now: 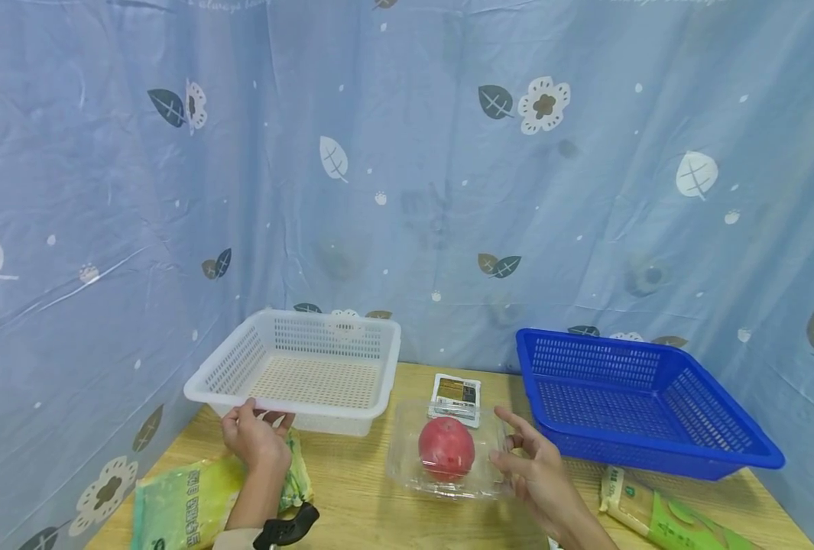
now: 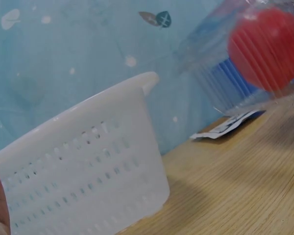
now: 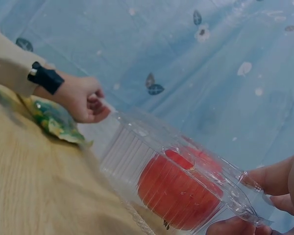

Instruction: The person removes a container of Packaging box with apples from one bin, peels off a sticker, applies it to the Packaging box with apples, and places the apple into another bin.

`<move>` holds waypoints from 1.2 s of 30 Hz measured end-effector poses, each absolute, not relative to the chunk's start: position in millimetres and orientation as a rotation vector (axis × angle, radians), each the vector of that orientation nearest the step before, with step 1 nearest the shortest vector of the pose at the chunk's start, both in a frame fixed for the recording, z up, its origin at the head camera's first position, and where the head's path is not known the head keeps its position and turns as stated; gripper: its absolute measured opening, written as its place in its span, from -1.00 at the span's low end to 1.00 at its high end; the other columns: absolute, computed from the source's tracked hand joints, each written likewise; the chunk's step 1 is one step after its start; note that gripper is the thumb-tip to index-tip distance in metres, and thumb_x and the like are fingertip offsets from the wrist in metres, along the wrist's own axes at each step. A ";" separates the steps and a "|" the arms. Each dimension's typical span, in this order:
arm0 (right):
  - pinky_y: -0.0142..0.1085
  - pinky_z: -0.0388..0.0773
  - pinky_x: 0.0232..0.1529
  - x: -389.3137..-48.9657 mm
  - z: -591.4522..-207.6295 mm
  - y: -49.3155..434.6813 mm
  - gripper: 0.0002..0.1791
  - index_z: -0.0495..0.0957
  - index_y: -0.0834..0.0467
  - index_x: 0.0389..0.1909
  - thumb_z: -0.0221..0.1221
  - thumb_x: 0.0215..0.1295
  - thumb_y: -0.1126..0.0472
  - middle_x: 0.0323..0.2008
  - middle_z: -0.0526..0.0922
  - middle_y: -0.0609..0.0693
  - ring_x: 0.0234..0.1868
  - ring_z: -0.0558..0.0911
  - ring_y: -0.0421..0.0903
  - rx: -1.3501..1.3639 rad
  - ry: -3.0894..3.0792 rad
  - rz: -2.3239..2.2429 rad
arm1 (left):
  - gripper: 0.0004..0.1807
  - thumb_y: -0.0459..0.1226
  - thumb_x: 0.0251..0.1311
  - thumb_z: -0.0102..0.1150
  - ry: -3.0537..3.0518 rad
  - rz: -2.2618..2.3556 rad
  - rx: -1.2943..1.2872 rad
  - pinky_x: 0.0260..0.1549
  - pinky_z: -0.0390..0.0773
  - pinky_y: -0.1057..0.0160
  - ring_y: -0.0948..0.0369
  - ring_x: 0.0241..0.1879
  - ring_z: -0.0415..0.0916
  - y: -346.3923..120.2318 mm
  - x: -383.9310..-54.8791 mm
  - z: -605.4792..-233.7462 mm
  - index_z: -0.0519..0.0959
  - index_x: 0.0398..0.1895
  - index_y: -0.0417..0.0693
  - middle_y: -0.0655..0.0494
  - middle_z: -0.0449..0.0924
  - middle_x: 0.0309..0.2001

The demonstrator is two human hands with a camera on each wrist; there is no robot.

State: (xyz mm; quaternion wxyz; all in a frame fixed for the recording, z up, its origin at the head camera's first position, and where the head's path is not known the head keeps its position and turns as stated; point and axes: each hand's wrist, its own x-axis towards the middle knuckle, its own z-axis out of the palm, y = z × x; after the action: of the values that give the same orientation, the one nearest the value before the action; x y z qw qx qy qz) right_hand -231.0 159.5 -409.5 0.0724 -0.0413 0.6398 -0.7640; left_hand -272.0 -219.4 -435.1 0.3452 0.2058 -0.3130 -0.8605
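Note:
My left hand (image 1: 258, 439) grips the near rim of a white plastic basket (image 1: 361, 425), its fingers curled at the edge. The left wrist view shows the basket's slotted side (image 2: 88, 171) tilted above the wooden table. With my right hand (image 1: 533, 470) I hold a clear plastic clamshell box (image 1: 407, 466) by its right edge, thumb and fingers pinching it. Inside the box sits one round red fruit (image 1: 446, 449), also visible through the ribbed wall in the right wrist view. The box hangs over the table, between the two baskets.
A blue basket (image 1: 654, 443) stands at the right. Behind the box lies a small white-and-brown packet (image 1: 458, 389). A green-yellow bag (image 1: 186, 496) lies under my left forearm, and a long green package (image 1: 682, 519) at the front right. A blue patterned curtain (image 1: 434, 191) hangs behind.

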 end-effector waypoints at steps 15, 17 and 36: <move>-0.50 0.40 -0.58 -226.9 -431.5 169.3 -0.12 0.08 0.24 0.56 0.19 0.23 0.53 -0.13 0.22 0.07 -0.47 0.39 -0.23 -0.121 1.919 -2.287 | -0.85 -0.16 0.56 -0.14 -0.823 -2.227 0.524 -0.51 0.64 0.23 0.18 -0.54 0.43 -221.5 -268.3 -436.5 0.27 -0.17 -0.02 -0.01 0.32 -0.03; -0.52 0.33 -0.62 -226.4 -433.6 171.1 -0.11 0.07 0.26 0.56 0.20 0.22 0.52 -0.17 0.25 0.06 -0.50 0.39 -0.24 -0.122 1.943 -2.259 | -0.85 -0.16 0.56 -0.13 -0.827 -2.220 0.525 -0.51 0.64 0.23 0.18 -0.55 0.42 -221.5 -268.2 -436.3 0.27 -0.18 -0.02 -0.01 0.31 -0.04; -0.37 0.47 -0.63 -233.6 -436.5 208.0 -0.20 -0.03 0.17 0.59 0.15 0.49 0.15 -0.16 0.41 0.10 -0.61 0.45 -0.18 -0.276 2.126 -1.830 | -0.92 -0.30 0.46 -0.11 -1.007 -2.238 0.539 -0.52 0.67 0.27 0.24 -0.57 0.42 -197.8 -262.5 -439.5 0.21 -0.15 0.03 0.05 0.28 -0.21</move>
State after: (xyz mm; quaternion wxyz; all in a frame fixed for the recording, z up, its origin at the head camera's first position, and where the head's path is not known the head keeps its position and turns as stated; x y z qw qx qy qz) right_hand -233.6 208.0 -436.5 0.1608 -0.0966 0.7444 -0.6409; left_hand -262.5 -197.8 -439.5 0.3094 0.2040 -0.3810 -0.8470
